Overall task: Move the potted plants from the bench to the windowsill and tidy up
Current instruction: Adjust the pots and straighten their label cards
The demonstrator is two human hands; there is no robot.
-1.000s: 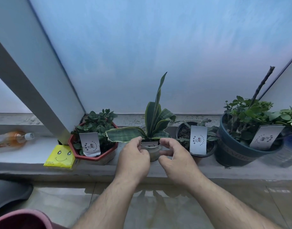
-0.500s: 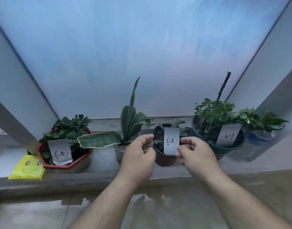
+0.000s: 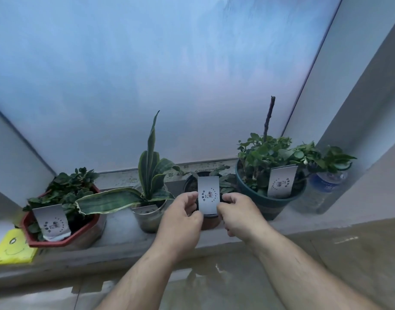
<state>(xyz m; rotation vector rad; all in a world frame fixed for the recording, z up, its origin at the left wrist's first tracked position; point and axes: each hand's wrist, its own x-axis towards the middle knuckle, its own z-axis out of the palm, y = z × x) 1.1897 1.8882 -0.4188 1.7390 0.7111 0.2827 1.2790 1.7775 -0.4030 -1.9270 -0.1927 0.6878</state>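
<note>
Several potted plants stand in a row on the windowsill (image 3: 125, 237). From the left: a red octagonal pot (image 3: 64, 237) with a leafy plant, a small metal pot (image 3: 148, 219) with a striped long-leaved plant, a small dark pot (image 3: 211, 221) with a white card (image 3: 208, 195) at its front, and a large dark green pot (image 3: 267, 203) with a bushy plant and a stick. My left hand (image 3: 181, 218) and my right hand (image 3: 242, 214) grip the small dark pot from either side, fingers curled at its rim.
A yellow smiley-face packet (image 3: 11, 248) lies at the sill's left end. A clear plastic water bottle (image 3: 324, 186) stands in the right corner beside the large pot. Frosted window glass (image 3: 169, 74) rises behind the plants. Glossy tiled wall runs below the sill.
Both hands left the small metal pot and moved right onto the small dark pot with the card. The view swung to the right.
</note>
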